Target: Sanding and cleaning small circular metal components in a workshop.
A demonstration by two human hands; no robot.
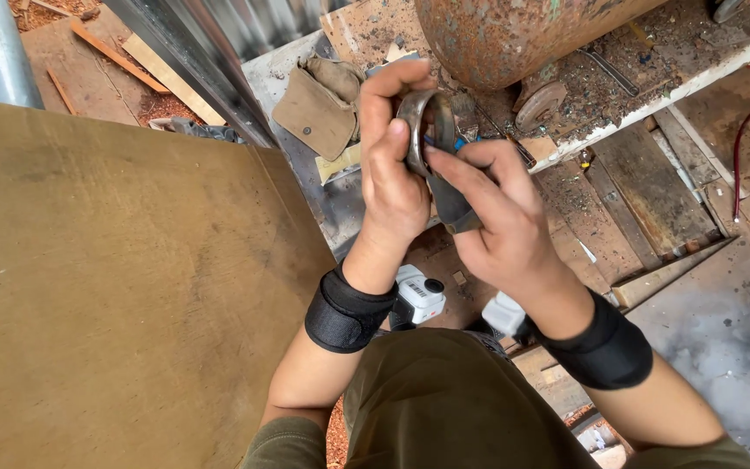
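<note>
Partly hidden, metal ring (418,130) in both hands' (392,174) (501,226) closed grip.

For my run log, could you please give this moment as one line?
left hand: holds metal ring | right hand: grips dark strap | plywood at left

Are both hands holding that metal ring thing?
Yes, the left hand and the right hand both grip the metal ring between them.

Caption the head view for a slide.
Both hands, left hand and right hand, grip a dark metal ring tool above a plywood sheet.
</note>
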